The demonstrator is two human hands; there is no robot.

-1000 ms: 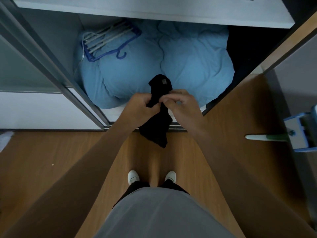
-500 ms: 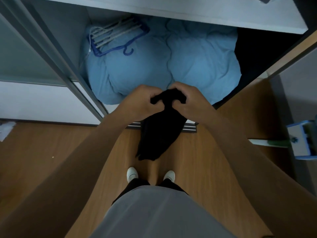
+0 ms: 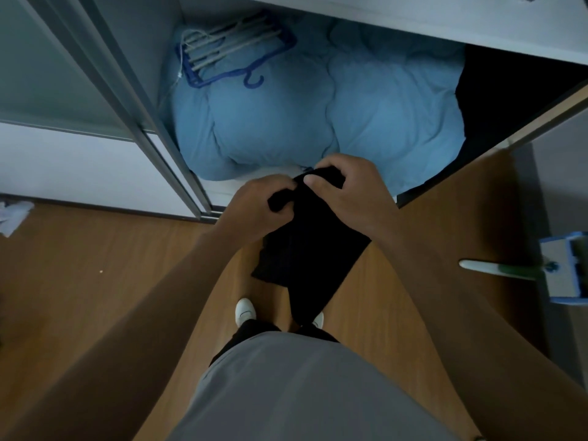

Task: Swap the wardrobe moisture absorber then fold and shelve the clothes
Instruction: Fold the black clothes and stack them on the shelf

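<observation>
Your left hand (image 3: 254, 205) and right hand (image 3: 346, 192) each pinch the soft black garment (image 3: 305, 256) — limp, hanging — before the puffy blue duvet (image 3: 350, 106) and slatted hanger (image 3: 232, 55).

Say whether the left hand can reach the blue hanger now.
Likely not at once: left hand and right hand both grip the black garment; otherwise the open wardrobe leaves the blue hanger unobstructed.

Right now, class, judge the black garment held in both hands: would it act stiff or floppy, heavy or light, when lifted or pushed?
Probably floppy: the black garment hangs limp below the left hand and right hand gripping its top edge. Likely light, since finger grips alone carry it. Pushed, it would probably crumple rather than slide.
</observation>
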